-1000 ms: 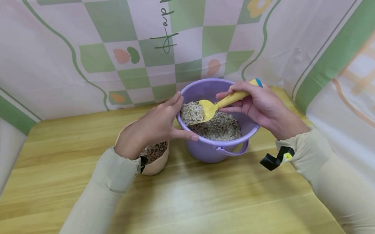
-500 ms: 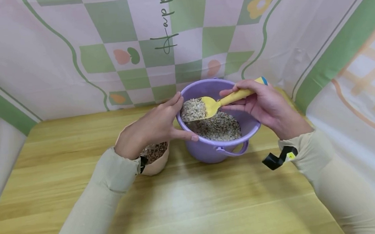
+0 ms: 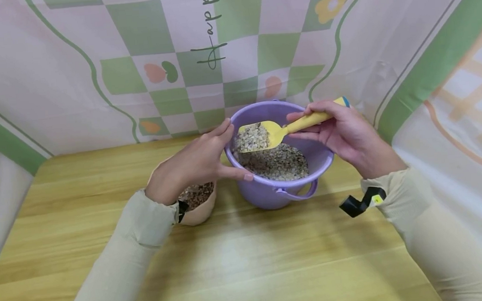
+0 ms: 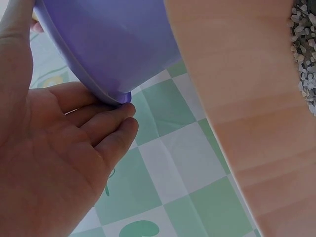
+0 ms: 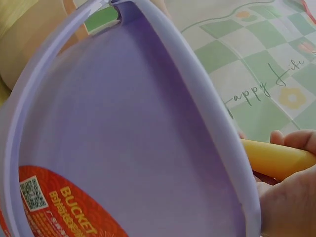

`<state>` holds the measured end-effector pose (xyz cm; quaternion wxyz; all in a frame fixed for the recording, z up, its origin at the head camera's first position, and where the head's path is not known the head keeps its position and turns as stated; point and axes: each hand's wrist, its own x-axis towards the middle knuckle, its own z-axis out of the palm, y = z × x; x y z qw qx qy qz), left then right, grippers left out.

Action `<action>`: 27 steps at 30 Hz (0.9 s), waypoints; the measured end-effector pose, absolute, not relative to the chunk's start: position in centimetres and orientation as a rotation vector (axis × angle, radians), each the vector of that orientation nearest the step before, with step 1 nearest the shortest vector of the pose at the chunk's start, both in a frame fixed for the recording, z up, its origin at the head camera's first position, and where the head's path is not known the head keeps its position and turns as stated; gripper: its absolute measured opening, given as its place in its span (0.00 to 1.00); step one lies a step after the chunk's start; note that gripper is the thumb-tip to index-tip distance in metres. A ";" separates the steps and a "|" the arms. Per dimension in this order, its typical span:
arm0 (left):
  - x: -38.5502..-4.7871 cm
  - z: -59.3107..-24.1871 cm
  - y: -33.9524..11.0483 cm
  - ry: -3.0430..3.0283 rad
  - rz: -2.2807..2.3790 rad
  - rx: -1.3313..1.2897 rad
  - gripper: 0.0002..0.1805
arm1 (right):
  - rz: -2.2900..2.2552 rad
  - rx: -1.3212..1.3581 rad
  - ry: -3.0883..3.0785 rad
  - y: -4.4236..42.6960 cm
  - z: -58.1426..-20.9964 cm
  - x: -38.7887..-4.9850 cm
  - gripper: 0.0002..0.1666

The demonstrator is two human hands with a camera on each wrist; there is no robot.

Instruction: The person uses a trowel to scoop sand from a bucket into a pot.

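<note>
Fingers and thumb of the right hand (image 3: 345, 137) pinch the handle of the scoop (image 3: 276, 133), its blue end sticking out past the grasp and its blade pointing toward the left hand. Held this way, the blade seems meant to lie near level, so that the heap of pale grit (image 3: 252, 139) on it does not slide off. The scoop is over the mouth of the bucket (image 3: 263, 200), between the two hands, where any spill would most likely drop onto the grit lying inside.

The left hand (image 3: 199, 161) is spread, thumb over the near rim and fairly straight fingers touching the outside of the rim farther back. It looks like a brace rather than a tight grasp, probably to stop the bucket shifting on the surface (image 3: 234, 275).

Under the left wrist, partly hidden by it, stands the pot (image 3: 201, 216) with darker gravel (image 3: 197, 196); set just beside the bucket, it is within easy reach. Below and between the hands, the bail (image 3: 301, 197) hangs down the bucket's near side, clear of the scoop. Beyond both hands, a checked cloth (image 3: 243, 54) hangs behind the bucket.
</note>
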<state>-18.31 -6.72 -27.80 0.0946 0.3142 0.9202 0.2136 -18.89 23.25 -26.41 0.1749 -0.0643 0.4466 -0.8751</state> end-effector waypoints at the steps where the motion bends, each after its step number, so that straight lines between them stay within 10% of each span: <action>1: -18.3 -27.8 -6.7 2.727 0.634 0.932 0.69 | -2.483 -0.185 1.260 23.3 -26.4 -18.9 0.16; 27: -18.4 -27.8 -6.8 2.713 0.625 0.929 0.70 | -2.665 -0.134 1.090 24.8 -26.3 -18.2 0.15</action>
